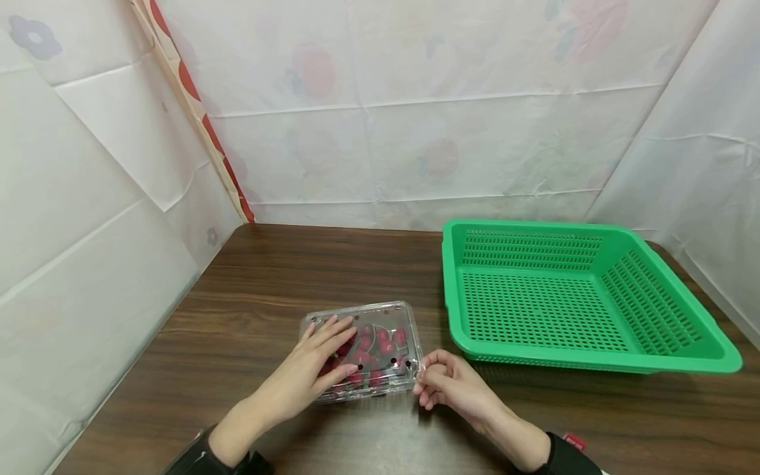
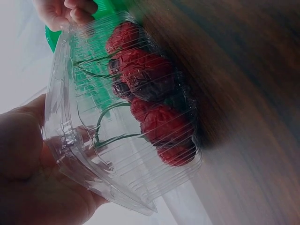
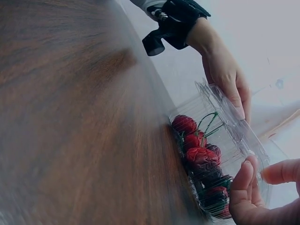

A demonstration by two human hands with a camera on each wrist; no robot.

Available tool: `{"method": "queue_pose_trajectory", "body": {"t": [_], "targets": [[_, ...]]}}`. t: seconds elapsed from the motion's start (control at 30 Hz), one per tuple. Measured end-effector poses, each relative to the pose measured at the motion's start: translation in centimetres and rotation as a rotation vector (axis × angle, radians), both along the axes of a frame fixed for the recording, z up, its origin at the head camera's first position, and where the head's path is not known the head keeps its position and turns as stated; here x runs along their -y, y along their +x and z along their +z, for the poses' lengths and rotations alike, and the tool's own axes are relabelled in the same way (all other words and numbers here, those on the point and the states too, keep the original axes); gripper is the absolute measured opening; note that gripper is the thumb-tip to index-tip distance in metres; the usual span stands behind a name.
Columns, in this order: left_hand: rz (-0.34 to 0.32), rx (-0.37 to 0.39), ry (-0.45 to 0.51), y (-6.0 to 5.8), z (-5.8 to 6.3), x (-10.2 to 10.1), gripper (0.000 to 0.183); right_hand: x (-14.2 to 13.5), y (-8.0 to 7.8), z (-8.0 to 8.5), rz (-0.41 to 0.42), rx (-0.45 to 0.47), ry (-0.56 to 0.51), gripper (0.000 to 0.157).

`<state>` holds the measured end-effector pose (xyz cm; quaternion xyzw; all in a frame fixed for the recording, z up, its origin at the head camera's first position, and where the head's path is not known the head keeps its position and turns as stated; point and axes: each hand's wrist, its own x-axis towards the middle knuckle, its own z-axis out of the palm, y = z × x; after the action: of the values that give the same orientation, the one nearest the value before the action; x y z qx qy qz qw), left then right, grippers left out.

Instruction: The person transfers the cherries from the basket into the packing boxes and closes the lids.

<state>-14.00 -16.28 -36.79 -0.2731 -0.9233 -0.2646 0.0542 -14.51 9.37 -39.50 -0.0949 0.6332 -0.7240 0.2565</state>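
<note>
A clear plastic clamshell box (image 1: 380, 322) of cherries (image 1: 387, 347) sits on the table, its lid down. Red fruit with green stems shows through the ribbed side in the left wrist view, lying at the bottom of the box (image 2: 154, 185). Spread over the lid's left part is my left hand (image 1: 309, 368), its fingers straight and resting on the plastic. At the near right corner my right hand (image 1: 451, 386) pinches the box's rim between thumb and curled fingers, which the right wrist view shows closely at the edge of the lid (image 3: 257, 136).
A green perforated plastic basket (image 1: 617, 361) stands to the right of the box, with a narrow strip of dark wooden table (image 1: 436, 316) between them. White printed sheets (image 1: 404, 152) hang behind the table and along its sides. A small red item (image 1: 574, 441) lies by the right sleeve.
</note>
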Motion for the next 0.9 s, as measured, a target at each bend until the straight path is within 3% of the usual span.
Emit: {"method": "queue_pose_trajectory", "body": {"t": [0.23,0.43,0.63,0.77,0.9], "targets": [[-0.002,-0.012,0.002,-0.1,0.0,0.0,0.055,0.0,0.2,-0.1,-0.016,-0.018,0.024,0.021],[-0.003,-0.016,-0.016,-0.2,0.0,0.0,0.054,-0.7,0.4,0.1,0.051,-0.107,0.122,0.029],[-0.004,-0.052,-0.016,-0.2,0.3,0.0,0.052,-2.5,1.2,1.0,0.108,-0.348,0.284,0.037],[-0.004,-0.071,0.0,-0.2,0.5,0.0,0.051,-3.7,2.1,2.0,0.053,-0.578,0.403,0.029],[0.015,-0.088,0.021,-0.2,0.8,-0.2,0.05,-4.7,2.9,3.1,-0.061,-0.812,0.502,0.017]]}}
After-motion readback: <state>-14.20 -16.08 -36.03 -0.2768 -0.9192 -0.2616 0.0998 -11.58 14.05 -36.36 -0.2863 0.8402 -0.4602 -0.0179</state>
